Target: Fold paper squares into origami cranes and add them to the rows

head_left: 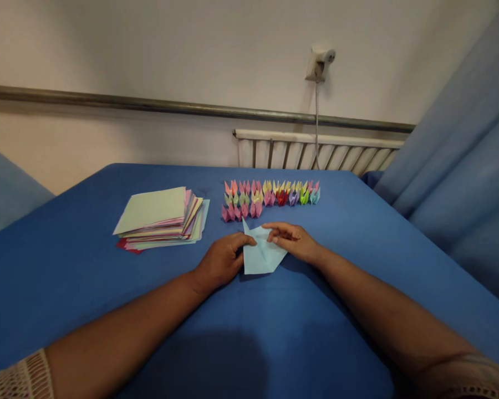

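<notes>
The left hand had its grip curled shut on the left edge of the light-blue paper, knuckles up, apparently pinning that side so the sheet could not slide. The right hand lay over the paper's far right part with its grip stretched out, fingers close together and pressing down from above, probably to keep a fold flat. Whether its thumb sat under the sheet could not be told.

The paper, partly folded with one point sticking up at its far left corner, lay on the blue table between the two hands, near the middle.

Just beyond it stood rows of small folded pieces in many colours, lined up close together, seemingly parked out of the hands' way. To the left, a stack of coloured sheets lay fanned within easy reach.
</notes>
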Available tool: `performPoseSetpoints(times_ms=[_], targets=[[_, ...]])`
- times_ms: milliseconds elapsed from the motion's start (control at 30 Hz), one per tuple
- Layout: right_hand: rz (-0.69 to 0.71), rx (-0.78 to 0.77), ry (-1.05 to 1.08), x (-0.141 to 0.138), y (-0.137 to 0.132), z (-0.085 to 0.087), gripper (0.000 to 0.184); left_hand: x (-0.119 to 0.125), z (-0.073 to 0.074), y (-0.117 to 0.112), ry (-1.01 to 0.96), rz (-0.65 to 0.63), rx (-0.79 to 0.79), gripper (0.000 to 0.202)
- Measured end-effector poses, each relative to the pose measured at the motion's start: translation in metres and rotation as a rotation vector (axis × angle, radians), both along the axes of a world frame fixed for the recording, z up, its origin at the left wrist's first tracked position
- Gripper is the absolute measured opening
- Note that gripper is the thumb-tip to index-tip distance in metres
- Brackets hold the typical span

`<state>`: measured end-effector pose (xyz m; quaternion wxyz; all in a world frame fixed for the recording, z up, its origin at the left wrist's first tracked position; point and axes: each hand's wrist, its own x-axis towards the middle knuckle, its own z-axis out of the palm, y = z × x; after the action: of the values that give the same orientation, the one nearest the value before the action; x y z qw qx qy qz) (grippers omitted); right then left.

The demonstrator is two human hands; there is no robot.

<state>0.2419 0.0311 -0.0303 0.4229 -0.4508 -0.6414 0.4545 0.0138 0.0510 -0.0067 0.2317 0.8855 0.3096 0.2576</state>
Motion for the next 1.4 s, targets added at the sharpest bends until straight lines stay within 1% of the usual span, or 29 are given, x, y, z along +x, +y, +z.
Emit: performPoseSetpoints(times_ms=[67, 133, 233, 300, 333, 400, 467, 567, 667, 733, 800, 867, 933, 1067, 1167, 1267, 1333, 1400], targets=[[0.019, -0.043, 0.018, 0.003, 0.000, 0.001, 0.033, -0.001, 0.000, 0.000, -0.029, 0.013, -0.007, 0.018], [0.010, -0.080, 0.085, 0.007, 0.000, 0.002, 0.034, -0.001, 0.001, 0.000, -0.057, 0.026, -0.003, 0.017], [0.054, -0.173, 0.279, 0.016, 0.003, 0.003, 0.036, -0.003, 0.002, -0.001, -0.091, 0.033, -0.008, 0.017], [0.044, -0.186, 0.348, 0.021, 0.006, 0.001, 0.029, -0.003, 0.001, 0.000, -0.112, 0.038, -0.020, 0.017], [0.017, -0.167, 0.340, 0.023, 0.008, 0.000, 0.024, -0.003, 0.000, 0.001, -0.115, 0.043, -0.030, 0.017], [-0.046, -0.113, 0.251, 0.026, 0.011, -0.005, 0.017, -0.003, -0.003, 0.003, -0.100, 0.069, -0.048, 0.017], [-0.069, -0.074, 0.144, 0.028, 0.014, -0.011, 0.012, -0.003, -0.005, 0.006, -0.057, 0.096, -0.053, 0.017], [-0.016, -0.046, 0.073, 0.030, 0.016, -0.019, 0.012, -0.002, -0.008, 0.008, 0.025, 0.148, -0.014, 0.018], [0.034, 0.048, -0.022, 0.030, 0.015, -0.021, 0.021, -0.002, -0.010, 0.008, 0.098, 0.207, 0.064, 0.030], [0.046, 0.147, -0.155, 0.029, 0.013, -0.018, 0.024, -0.001, -0.009, 0.008, 0.129, 0.194, 0.125, 0.035], [0.051, 0.227, -0.282, 0.028, 0.012, -0.015, 0.024, -0.001, -0.009, 0.008, 0.146, 0.150, 0.172, 0.031], [0.043, 0.290, -0.343, 0.028, 0.011, -0.013, 0.022, -0.002, -0.009, 0.009, 0.155, 0.117, 0.198, 0.024], [0.035, 0.332, -0.358, 0.028, 0.011, -0.013, 0.017, -0.003, -0.010, 0.011, 0.161, 0.114, 0.201, 0.020], [-0.007, 0.318, -0.409, 0.029, 0.011, -0.015, 0.008, -0.005, -0.016, 0.018, 0.157, 0.137, 0.147, 0.020], [-0.014, 0.290, -0.430, 0.028, 0.011, -0.014, 0.012, -0.006, -0.019, 0.023, 0.132, 0.152, 0.091, 0.023], [-0.031, 0.264, -0.373, 0.024, 0.011, -0.013, 0.018, -0.004, -0.017, 0.025, 0.105, 0.167, 0.044, 0.026], [-0.082, 0.243, -0.360, 0.021, 0.011, -0.013, 0.021, -0.003, -0.016, 0.026, 0.106, 0.199, 0.022, 0.027], [-0.148, 0.217, -0.431, 0.017, 0.011, -0.013, 0.023, -0.002, -0.014, 0.025, 0.122, 0.250, 0.018, 0.026]])
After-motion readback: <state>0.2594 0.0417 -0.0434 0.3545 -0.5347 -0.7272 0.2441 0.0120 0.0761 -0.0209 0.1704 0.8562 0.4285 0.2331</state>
